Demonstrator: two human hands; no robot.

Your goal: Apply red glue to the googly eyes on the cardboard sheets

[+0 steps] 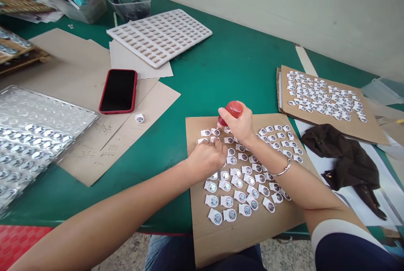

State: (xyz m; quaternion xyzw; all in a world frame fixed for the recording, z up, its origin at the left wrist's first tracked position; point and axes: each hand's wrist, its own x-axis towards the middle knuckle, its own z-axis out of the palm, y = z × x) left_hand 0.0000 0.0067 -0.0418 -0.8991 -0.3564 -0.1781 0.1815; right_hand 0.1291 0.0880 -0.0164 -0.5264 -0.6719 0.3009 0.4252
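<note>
In the head view a cardboard sheet (208,241) lies at the table's front edge, covered with rows of small white tabs bearing round silvery discs (229,214). My right hand (241,123) is wrapped round a red squeeze bottle (233,109), its tip pointing down at the tabs near the far left of the sheet. Just below the bottle, my left hand (208,157) rests over the left rows with its fingers curled in. Its fingertips are near a tab; whether they pinch one is hidden.
A red-cased phone (118,91) and one loose tab (139,118) lie on brown paper to the left. Nearby are a clear tray of silvery discs (31,144) and a white slotted tray (160,37). Rightward are another loaded cardboard (372,130) and a dark cloth (347,166).
</note>
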